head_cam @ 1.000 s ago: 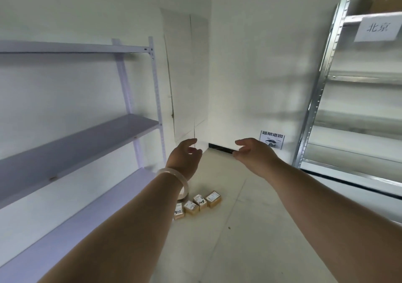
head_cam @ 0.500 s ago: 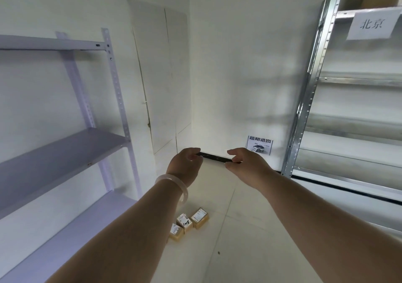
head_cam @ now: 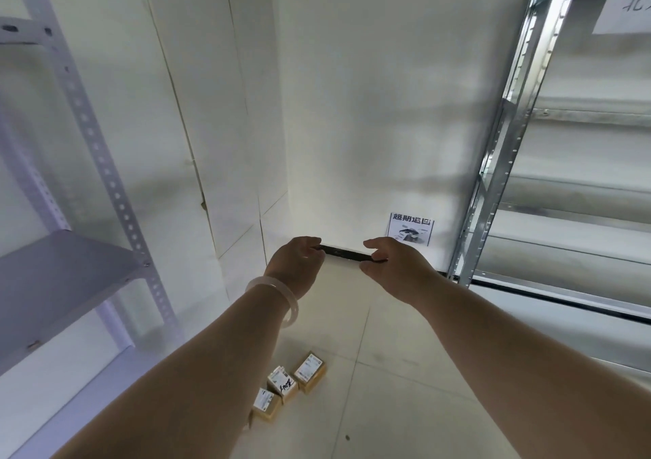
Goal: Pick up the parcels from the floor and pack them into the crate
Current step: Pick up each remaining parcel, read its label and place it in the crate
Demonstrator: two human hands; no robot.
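Note:
Three small brown parcels with white labels lie close together on the pale floor, low in the head view and just right of my left forearm. Part of the nearest one is hidden by that arm. Both arms reach forward at chest height, well above the parcels. My left hand, with a pale bangle on its wrist, and my right hand have loosely curled fingers and hold nothing. No crate is in view.
A grey-violet shelf unit lines the left wall. A galvanised metal rack with a paper label stands on the right. A black strip runs along the far wall's foot beside a small printed sign.
The view has advanced toward the corner, and the parcels now sit lower in the frame. My hands have drawn slightly closer together and now line up with the black strip.

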